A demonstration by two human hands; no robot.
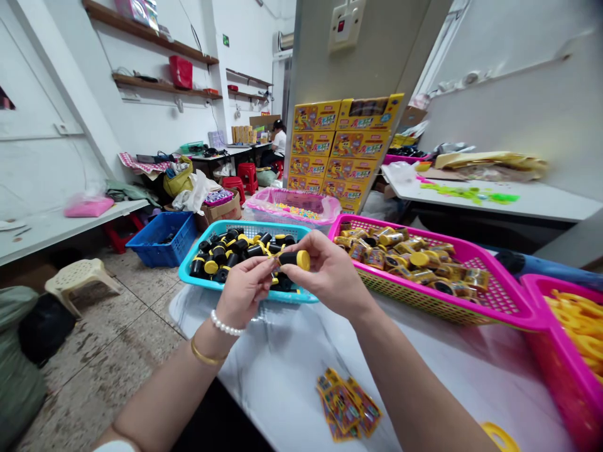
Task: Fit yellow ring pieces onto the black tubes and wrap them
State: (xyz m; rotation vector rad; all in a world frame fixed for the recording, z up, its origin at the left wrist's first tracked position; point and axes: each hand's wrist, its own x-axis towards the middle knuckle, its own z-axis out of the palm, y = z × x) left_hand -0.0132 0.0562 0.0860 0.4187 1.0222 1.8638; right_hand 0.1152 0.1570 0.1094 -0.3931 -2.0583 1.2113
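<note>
My right hand (332,273) grips a small black canister with a yellow cap (302,260), held on its side above the table. My left hand (245,285) is closed in a pinch at the canister's black end; what lies between its fingertips is too small to make out. Right behind both hands, a turquoise basket (249,295) holds many similar black and yellow canisters (219,254). Below the hands, a small pile of printed yellow and purple wrappers (346,402) lies on the white marbled table (273,389).
A pink basket (499,314) of wrapped canisters stands at the right, beside a pink bin (556,364) of yellow rings. Behind are a pink-lined tub (330,207), stacked yellow boxes (355,150) and a blue crate (164,242). A person (279,141) sits far back.
</note>
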